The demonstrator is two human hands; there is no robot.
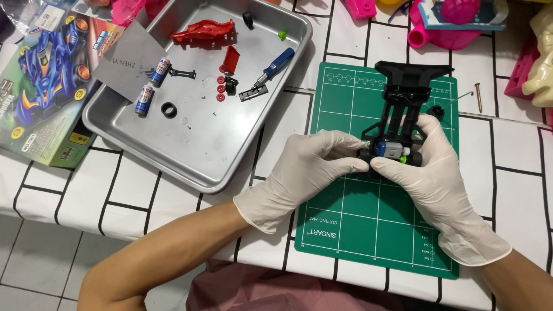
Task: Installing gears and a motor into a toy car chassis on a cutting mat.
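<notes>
Grid-lined white tablecloth (144, 196); seemingly tiled floor (34, 253).

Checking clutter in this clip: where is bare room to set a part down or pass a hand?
Free: near half of the metal tray, below the batteries; near end of the green mat. Crowded: tray's far end around the screwdriver, and the chassis between both hands.

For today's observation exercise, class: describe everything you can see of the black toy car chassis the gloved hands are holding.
The black toy car chassis looks like moulded plastic, an open frame with a wide bumper-like bar at its far end. It lies lengthwise over the green cutting mat. At its near end sit a silvery motor, a blue part and a small green piece. The left hand and right hand, both in white gloves, pinch that near end from either side.
</notes>
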